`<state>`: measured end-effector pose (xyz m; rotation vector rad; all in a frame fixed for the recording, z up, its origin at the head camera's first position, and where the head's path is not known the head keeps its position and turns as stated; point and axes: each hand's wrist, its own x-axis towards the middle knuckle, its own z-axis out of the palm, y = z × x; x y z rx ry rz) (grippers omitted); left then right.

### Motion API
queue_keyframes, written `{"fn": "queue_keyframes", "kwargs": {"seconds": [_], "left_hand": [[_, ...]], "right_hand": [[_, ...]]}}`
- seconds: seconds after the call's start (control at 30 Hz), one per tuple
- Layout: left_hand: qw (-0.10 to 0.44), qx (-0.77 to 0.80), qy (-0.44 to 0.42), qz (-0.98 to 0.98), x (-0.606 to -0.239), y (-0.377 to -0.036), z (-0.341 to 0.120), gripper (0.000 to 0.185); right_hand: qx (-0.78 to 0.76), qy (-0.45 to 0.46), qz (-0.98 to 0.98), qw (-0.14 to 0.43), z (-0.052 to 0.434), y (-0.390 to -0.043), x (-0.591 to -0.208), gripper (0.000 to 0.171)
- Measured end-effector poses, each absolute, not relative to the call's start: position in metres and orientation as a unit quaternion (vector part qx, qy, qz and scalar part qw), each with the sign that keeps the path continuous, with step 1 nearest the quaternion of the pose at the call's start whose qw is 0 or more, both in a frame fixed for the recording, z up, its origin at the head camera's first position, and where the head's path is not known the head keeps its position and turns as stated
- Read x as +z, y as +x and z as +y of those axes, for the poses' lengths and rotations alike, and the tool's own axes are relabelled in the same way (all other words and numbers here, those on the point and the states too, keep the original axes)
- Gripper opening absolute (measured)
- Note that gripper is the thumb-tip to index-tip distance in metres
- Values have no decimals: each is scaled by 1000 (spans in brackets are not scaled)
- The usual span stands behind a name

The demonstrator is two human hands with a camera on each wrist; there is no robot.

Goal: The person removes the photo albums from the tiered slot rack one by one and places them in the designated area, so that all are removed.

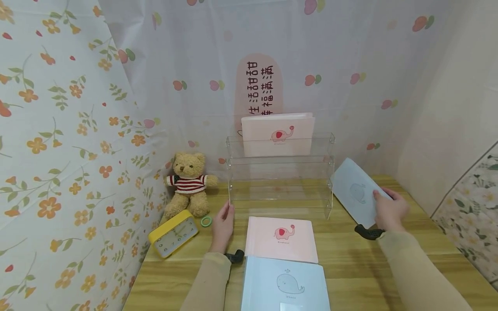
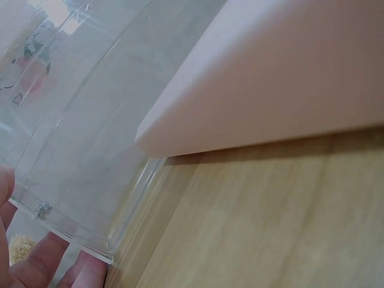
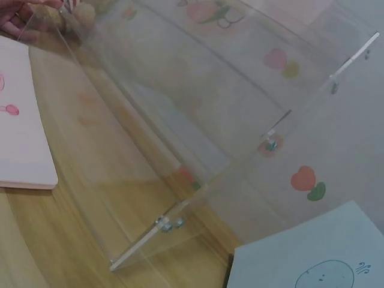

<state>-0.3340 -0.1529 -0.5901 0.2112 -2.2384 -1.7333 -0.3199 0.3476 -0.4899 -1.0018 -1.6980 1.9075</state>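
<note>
A clear acrylic tiered rack [image 1: 281, 181] stands on the wood-grain table. My left hand [image 1: 223, 226] is at its lower left side, with thumb and fingers about the side panel's edge. To the right of the rack, my right hand [image 1: 392, 211] grips a light blue book [image 1: 352, 194] with a whale on its cover. That book is tilted and raised, near the rack's right side panel. A pink elephant book [image 1: 278, 147] stands upright on the rack's top tier. In front of the rack lie another pink elephant book [image 1: 282, 246] and another blue whale book [image 1: 272, 287].
A teddy bear [image 1: 189, 185] in a striped shirt sits left of the rack. Before it are a yellow clock [image 1: 175, 233] and a small green ring [image 1: 206, 221]. Patterned curtains [image 1: 186, 52] hang behind the table and along its left side.
</note>
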Motion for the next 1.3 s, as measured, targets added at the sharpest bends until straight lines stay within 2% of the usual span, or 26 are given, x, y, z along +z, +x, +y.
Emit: {"fn": "queue_keyframes", "kwargs": {"seconds": [0.27, 0.43, 0.57, 0.7, 1.3], "left_hand": [[151, -601, 74, -782, -590, -335, -154, 43], [175, -580, 69, -792, -590, -337, -154, 43], [167, -586, 75, -790, -589, -336, -154, 45], [150, -600, 80, -782, -588, -334, -154, 46], [153, -605, 74, -778, -589, -334, -154, 45]], "right_hand": [[589, -336, -710, 191, 349, -323, -493, 25], [513, -297, -781, 197, 353, -325, -499, 34], [482, -272, -810, 195, 359, -326, -505, 39], [471, -259, -824, 181, 364, -326, -512, 46], [534, -288, -782, 146, 374, -318, -546, 62]]}}
